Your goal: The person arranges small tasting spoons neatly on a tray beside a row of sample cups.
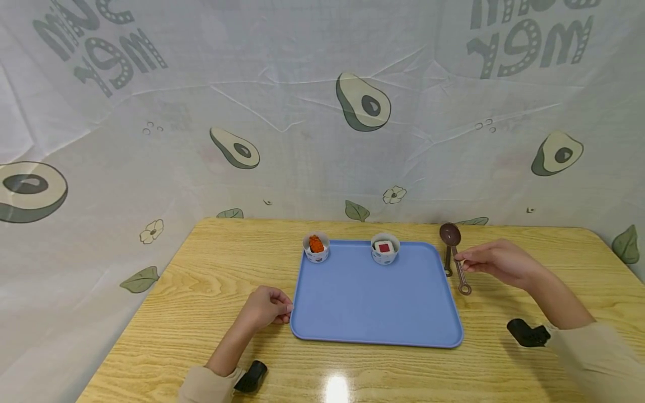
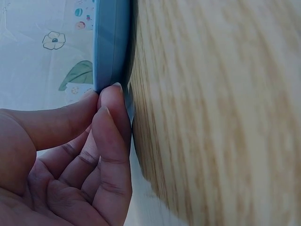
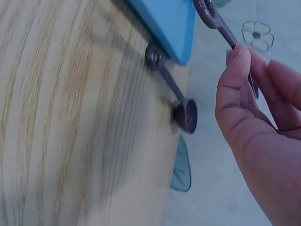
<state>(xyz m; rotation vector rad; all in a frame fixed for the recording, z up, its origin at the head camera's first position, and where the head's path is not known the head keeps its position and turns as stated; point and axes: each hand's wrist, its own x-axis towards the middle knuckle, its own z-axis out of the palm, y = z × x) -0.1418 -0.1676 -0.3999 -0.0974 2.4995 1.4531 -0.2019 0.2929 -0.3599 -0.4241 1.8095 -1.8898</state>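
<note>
My left hand (image 1: pixel 269 305) is at the left rim of a blue tray (image 1: pixel 375 302). In the left wrist view, its thumb and forefinger pinch the tray's edge (image 2: pixel 110 47) close over the tabletop. My right hand (image 1: pixel 499 263) holds a brown measuring spoon (image 1: pixel 461 275) by the handle, between thumb and fingers, above the table right of the tray. Its ringed end points toward me, its bowl away. A second, smaller measuring spoon (image 3: pixel 186 115) lies on the table beneath, partly hidden by the held one in the head view.
Two small paper cups stand along the tray's back edge: the left cup (image 1: pixel 316 256) holds an orange piece, the right cup (image 1: pixel 385 257) a white block with a red square. A printed curtain (image 1: pixel 302 129) hangs behind the wooden table (image 1: pixel 227 257).
</note>
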